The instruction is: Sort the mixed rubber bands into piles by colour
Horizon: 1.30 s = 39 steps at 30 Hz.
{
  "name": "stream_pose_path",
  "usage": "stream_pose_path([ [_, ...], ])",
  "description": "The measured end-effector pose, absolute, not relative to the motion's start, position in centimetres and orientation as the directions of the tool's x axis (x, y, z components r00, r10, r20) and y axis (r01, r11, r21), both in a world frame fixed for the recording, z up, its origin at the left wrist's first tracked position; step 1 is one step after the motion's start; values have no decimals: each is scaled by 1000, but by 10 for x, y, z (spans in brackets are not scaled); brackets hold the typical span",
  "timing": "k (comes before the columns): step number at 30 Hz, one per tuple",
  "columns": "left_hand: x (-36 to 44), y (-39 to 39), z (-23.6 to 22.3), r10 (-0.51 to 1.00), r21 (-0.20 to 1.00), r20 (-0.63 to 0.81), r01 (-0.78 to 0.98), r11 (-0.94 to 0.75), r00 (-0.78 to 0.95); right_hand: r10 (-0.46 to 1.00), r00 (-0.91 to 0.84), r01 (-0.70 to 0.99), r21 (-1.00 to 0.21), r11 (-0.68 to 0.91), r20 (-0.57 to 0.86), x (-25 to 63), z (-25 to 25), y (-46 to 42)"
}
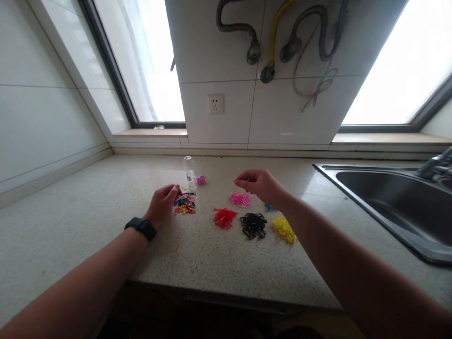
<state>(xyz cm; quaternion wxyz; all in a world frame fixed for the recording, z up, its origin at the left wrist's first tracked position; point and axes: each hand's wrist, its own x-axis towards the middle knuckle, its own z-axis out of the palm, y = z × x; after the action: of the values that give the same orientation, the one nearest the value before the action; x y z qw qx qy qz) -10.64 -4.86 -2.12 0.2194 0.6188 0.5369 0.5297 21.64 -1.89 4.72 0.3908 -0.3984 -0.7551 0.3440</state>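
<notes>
My left hand, with a dark watch on its wrist, rests at the left edge of a pile of mixed-colour small rubber bands. Its fingers are bunched together, and what they pinch is too small to make out. Over the counter, just above the pink rubber bands, my right hand is closed in a pinch; anything between its fingertips cannot be made out. Sorted heaps of red rubber bands, black rubber bands and yellow rubber bands lie nearer me. Some blue rubber bands show partly behind my right wrist.
A clear bottle stands behind the mixed pile, beside a pink round object. The speckled countertop ends at a front edge near me. At the right is a steel sink with a faucet. A tiled wall rises behind.
</notes>
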Motion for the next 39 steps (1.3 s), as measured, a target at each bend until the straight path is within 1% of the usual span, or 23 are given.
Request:
stream_pose_path([
  [3,-106,-49,-21,896,829,424,457,-323,-134,903,-263,229,-888,400,339,241,45,-25],
  [5,-107,-49,-21,897,824,421,470,-316,-134,913,-182,186,-899,396,364,252,38,-25],
  [8,-107,-49,-22,898,827,418,465,-315,-134,899,-113,219,-872,437,422,262,28,-23],
  [11,-108,-49,-23,905,836,409,447,-317,-122,874,-119,275,-830,485,471,267,24,-22],
  [15,-108,-49,-24,914,840,393,443,-313,-100,854,-121,295,-803,518,506,269,24,-22],
  [23,-111,-48,-27,921,855,368,435,-283,-126,846,-114,290,-797,530,521,268,21,-22],
  [29,-110,-50,-25,916,847,376,453,-279,-139,822,-130,310,-765,565,555,270,23,-24],
  [39,-108,-50,-22,911,839,382,471,-273,-153,815,-128,292,-764,576,565,267,29,-30],
])
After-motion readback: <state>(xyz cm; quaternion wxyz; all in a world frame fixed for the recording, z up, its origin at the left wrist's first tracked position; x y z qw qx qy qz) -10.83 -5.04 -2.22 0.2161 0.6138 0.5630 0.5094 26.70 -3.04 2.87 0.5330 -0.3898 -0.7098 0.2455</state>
